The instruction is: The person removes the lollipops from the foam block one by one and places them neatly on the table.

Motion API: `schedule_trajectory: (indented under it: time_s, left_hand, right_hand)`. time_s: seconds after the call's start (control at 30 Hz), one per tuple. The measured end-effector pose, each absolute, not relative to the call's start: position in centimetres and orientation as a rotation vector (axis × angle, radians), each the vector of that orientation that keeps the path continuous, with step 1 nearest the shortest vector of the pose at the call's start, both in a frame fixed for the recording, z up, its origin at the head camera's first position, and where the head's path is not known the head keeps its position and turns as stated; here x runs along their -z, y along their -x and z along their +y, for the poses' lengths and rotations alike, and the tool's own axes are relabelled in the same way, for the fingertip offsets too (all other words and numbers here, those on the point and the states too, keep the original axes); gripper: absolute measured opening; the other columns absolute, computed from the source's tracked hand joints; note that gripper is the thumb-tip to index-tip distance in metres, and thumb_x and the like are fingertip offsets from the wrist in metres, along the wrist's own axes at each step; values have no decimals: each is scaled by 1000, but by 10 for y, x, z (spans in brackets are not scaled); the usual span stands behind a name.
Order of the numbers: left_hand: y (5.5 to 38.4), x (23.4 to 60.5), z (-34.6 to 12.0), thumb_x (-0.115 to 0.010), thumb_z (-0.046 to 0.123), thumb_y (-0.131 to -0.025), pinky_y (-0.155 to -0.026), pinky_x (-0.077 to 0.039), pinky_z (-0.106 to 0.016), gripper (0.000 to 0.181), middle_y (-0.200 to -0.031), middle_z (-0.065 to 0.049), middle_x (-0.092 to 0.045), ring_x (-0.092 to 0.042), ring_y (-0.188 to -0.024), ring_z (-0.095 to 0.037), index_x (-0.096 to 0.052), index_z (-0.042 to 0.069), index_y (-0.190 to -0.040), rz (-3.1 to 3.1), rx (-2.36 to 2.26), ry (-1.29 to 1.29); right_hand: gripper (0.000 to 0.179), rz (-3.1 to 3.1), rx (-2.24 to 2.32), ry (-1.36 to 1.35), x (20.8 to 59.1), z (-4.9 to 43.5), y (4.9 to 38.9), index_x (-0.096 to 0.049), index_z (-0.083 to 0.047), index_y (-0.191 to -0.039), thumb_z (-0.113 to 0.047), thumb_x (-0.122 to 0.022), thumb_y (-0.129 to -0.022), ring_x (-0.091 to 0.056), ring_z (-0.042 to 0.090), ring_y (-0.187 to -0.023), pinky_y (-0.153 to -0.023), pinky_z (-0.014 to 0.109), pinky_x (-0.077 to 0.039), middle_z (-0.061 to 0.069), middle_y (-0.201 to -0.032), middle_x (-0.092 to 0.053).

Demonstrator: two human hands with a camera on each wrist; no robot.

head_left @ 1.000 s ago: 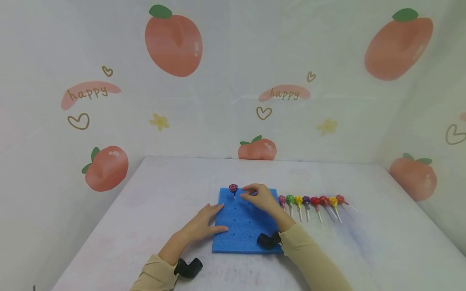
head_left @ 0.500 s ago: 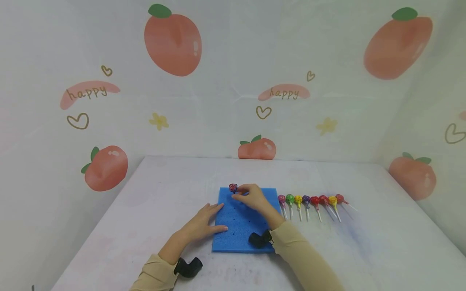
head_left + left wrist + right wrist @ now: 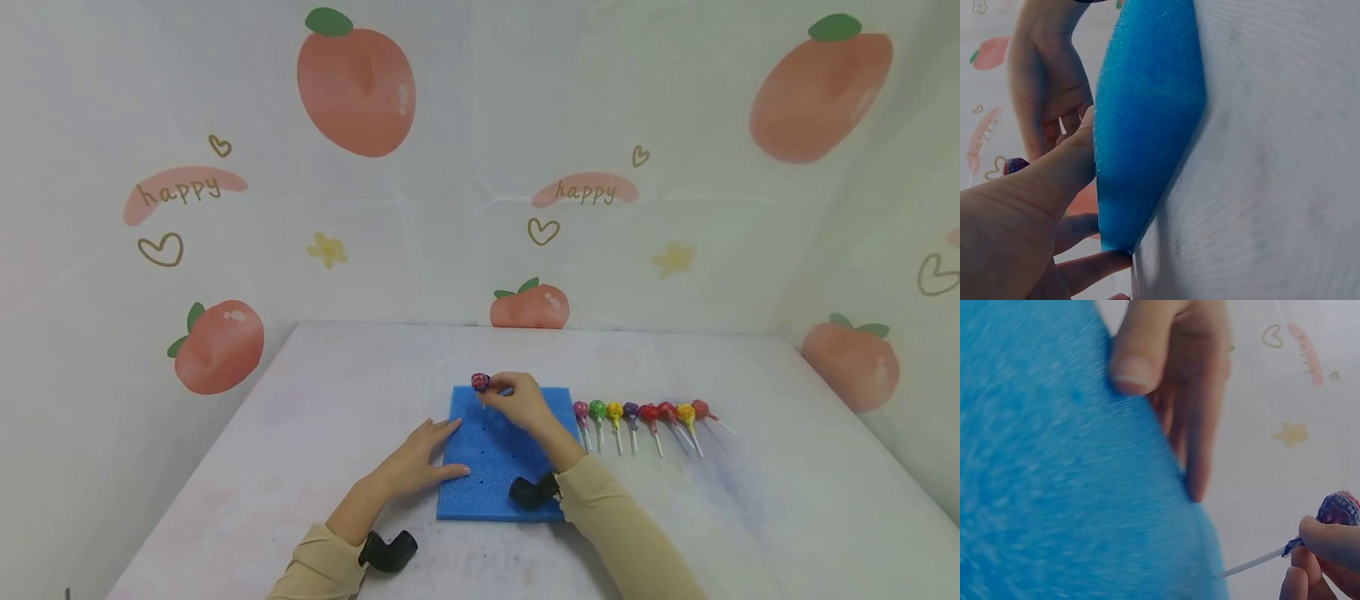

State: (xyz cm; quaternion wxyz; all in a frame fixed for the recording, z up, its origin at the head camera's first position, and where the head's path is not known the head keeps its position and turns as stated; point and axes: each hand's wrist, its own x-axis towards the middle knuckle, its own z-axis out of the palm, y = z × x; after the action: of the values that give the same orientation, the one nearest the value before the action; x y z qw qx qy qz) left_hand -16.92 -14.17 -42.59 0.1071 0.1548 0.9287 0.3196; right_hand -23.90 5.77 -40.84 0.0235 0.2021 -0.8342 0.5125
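My right hand (image 3: 522, 402) pinches a lollipop (image 3: 480, 382) with a dark purple-and-red wrapper over the far left part of a blue foam board (image 3: 495, 467). In the right wrist view, thumb and fingertips grip the lollipop (image 3: 1337, 509) just below its round head, at the twisted wrapper. Its white stick (image 3: 1254, 562) slants down to the foam's surface. My left hand (image 3: 415, 462) rests with spread fingers at the board's left edge, thumb on top. The left wrist view shows those fingers (image 3: 1094, 270) along the foam's side.
Right of the board, several wrapped lollipops (image 3: 615, 414) lie in a row, sticks toward me. Small holes (image 3: 482, 482) dot the foam. A patterned white curtain (image 3: 450, 208) rises behind the white table (image 3: 352, 367). Black wrist devices (image 3: 387, 552) sit at both cuffs.
My right hand has moved left to the standing lollipop, taken hold of it below the head and raised it slightly. The left hand has stayed in place.
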Motion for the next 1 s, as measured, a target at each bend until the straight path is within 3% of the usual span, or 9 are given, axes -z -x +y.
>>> schedule_trajectory:
  time_s: [0.33,0.8,1.0]
  left_hand:
    - [168,424,-141,-67,42,-83,-110,-23,-62,75,-149,-18,-35,-19,-142,-42,-37,9,-143,2729,-947,-449]
    - [167,424,-140,-67,41,-83,-110,-23,-62,75,-149,-19,-35,-19,-142,-43,-37,8,-143,2733,-948,-457]
    - [167,425,-141,-67,40,-83,-110,-24,-61,75,-148,-20,-36,-20,-141,-43,-37,8,-143,2749,-941,-474]
  right_hand:
    - [18,-2624,-1584,-560,390,63,233,-70,0,-95,-13,-69,-83,-63,17,-74,-64,24,-52,16,-86,-69]
    - [17,-2632,-1591,-556,383,80,225,-70,-2,-95,-16,-68,-85,-61,13,-72,-65,21,-49,15,-91,-69]
    - [16,-2632,-1562,-551,383,88,224,-70,-2,-94,-15,-68,-84,-62,18,-71,-64,21,-49,16,-89,-69]
